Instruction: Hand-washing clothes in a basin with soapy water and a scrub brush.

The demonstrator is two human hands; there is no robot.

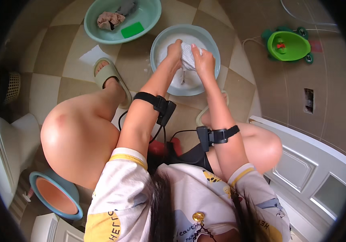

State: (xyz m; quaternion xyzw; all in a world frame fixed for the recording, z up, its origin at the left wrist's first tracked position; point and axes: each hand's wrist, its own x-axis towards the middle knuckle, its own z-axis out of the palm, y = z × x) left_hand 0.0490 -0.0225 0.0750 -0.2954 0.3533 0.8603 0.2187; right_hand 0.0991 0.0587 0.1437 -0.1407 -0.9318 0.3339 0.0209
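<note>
A wet white striped cloth is bunched between my two hands above a light blue plastic basin. My left hand grips its left side, and my right hand grips its right side with the thumb pointing up. A loose end of the cloth hangs down toward the whitish, soapy water in the basin. The fingers of both hands are partly hidden behind the cloth.
A green basin at the upper left holds crumpled pink cloth, grey cloth and a green block. A green frog-shaped child's urinal hangs on the right wall. At left are a toilet, a basket and stacked basins.
</note>
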